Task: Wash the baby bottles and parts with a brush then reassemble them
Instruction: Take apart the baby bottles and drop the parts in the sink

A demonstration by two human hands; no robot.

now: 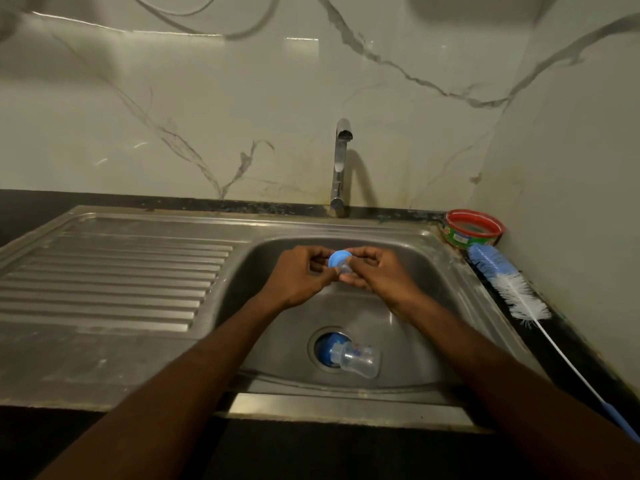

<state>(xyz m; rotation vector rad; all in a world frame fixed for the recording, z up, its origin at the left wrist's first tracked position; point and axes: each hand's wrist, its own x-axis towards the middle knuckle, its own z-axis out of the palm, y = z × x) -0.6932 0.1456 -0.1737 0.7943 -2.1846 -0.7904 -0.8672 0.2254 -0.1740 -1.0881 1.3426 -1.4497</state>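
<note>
Head view, bottle (pixel 358 361) lying, neck leftward

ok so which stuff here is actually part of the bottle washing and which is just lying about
Part of the job:
- blue bottle ring, held by left hand and right hand
- clear bottle lying in the sink
- bottle brush on the counter
- tap

Lying about:
- red-rimmed tub in the corner
- draining board

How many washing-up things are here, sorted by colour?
Blue: 2, the ring pinched by both hands and the bottle brush.
Clear: 1, the bottle lying in the sink.
Red and green: 1, the tub.
Total: 4.
</note>
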